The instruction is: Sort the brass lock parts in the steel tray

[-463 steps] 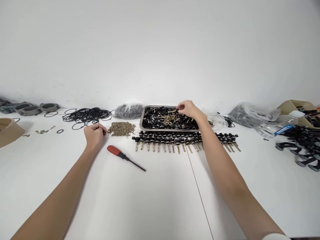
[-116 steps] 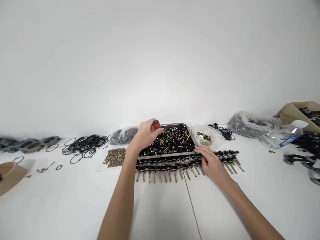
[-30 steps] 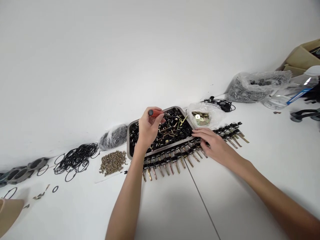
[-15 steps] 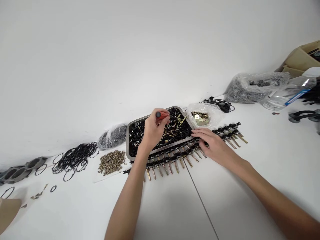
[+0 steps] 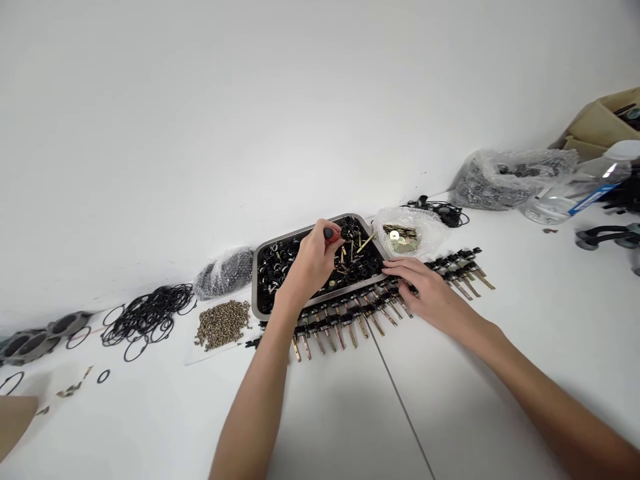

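My left hand [image 5: 314, 259] is closed around the red and black handle of a screwdriver [image 5: 332, 235] above the metal tray [image 5: 345, 289]; the tip of the tool is hard to make out. Small black parts and brass-coloured strips [image 5: 367, 243] fill the tray. At the tray's front right corner rests my right hand [image 5: 425, 288], fingers stretched out to the rim and thumb apart. Its palm lies over part of a double row of black assemblies with brass-coloured stems [image 5: 357, 327], lined up along the tray's front.
Left of the tray are a pile of small brass pieces [image 5: 223, 325], a bubble-wrapped bundle [image 5: 223, 272], black rings [image 5: 149, 313] and grey castings [image 5: 37, 343]. Rightward lie a plastic bag of metal plates [image 5: 407, 235], a larger filled bag [image 5: 500, 180], a bottle [image 5: 580, 190] and a beige bin [image 5: 595, 123].
My left hand has shifted slightly right and down with the screwdriver. Some brass-coloured strips in the tray lie differently. My right hand keeps its place.
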`<state>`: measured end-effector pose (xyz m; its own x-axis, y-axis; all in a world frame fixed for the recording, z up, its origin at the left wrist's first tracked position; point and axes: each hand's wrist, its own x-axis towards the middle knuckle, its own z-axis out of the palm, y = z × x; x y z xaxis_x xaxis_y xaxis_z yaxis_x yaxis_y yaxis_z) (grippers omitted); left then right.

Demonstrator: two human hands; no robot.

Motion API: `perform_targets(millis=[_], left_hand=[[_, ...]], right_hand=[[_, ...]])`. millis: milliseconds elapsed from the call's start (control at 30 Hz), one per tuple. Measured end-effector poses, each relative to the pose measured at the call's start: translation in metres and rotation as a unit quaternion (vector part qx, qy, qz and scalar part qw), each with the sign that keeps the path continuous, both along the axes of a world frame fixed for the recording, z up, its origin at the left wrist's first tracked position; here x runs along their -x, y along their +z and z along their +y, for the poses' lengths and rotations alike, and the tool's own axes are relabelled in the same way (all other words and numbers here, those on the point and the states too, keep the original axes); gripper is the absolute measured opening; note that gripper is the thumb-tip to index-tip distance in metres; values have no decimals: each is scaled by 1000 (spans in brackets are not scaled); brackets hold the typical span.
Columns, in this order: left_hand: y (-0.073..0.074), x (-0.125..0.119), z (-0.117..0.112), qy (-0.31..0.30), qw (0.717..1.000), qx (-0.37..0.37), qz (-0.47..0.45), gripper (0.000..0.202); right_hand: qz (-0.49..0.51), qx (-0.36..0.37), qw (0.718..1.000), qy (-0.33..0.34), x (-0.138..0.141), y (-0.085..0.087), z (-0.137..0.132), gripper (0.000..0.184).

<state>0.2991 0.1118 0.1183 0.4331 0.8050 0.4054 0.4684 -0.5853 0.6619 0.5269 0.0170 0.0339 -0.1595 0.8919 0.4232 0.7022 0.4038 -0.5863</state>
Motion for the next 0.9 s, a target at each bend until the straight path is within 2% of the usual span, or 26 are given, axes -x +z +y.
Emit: perform_targets(millis=[167, 333, 467, 733, 900], left_hand=[[9, 11, 2, 16, 1000, -2, 6, 9], [18, 36, 8, 65, 997, -6, 30, 7], [21, 51, 14, 79, 996, 6, 33, 7], [29, 53, 12, 62, 997, 12, 37, 9], [37, 59, 9, 90, 994, 6, 66, 9]], right_hand=[[-3, -1, 1000, 3, -1, 0, -1, 38], [-6, 3, 1000, 2, -1, -2, -1, 38], [-4, -2, 1000, 4, -2, -1, 0, 37], [3, -3, 1000, 5, -4, -2, 0, 38], [1, -5, 1000, 6, -6, -2, 0, 36]])
